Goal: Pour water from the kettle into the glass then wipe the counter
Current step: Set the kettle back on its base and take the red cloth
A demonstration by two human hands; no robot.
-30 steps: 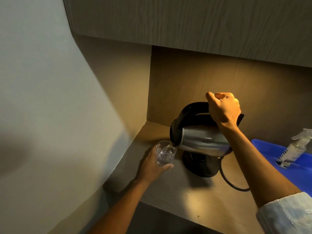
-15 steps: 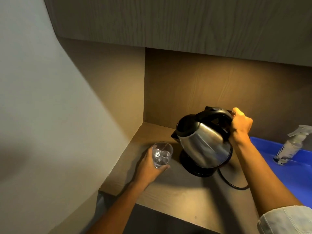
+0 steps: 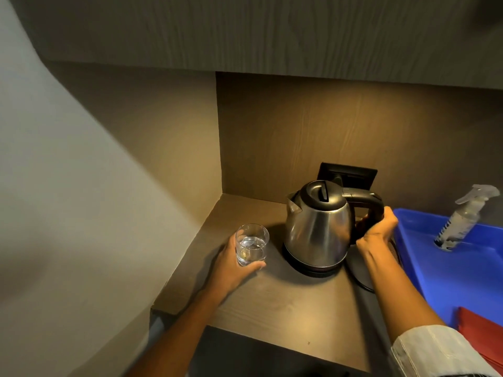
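A spray bottle (image 3: 460, 219) stands in a blue tray (image 3: 449, 273) beside a red cloth (image 3: 481, 330).

Counter (image 3: 285, 303): brown wood-grain top, set in a corner niche, I see its front edge just below my forearms. Directly on it: glass (image 3: 251, 244), part-filled with water, upright, standing inside my left hand (image 3: 231, 263), whose fingers wrap it. Right of that hand, the black kettle base (image 3: 313, 268) sits flat on the top, the steel kettle (image 3: 318, 227) upright on it; my right hand (image 3: 377, 227) grips its handle. Black cord (image 3: 359, 278) loops on the surface under my right wrist. Right of that hand, blue tray (image 3: 462, 273) rests on the counter. Bare wood between my forearms.
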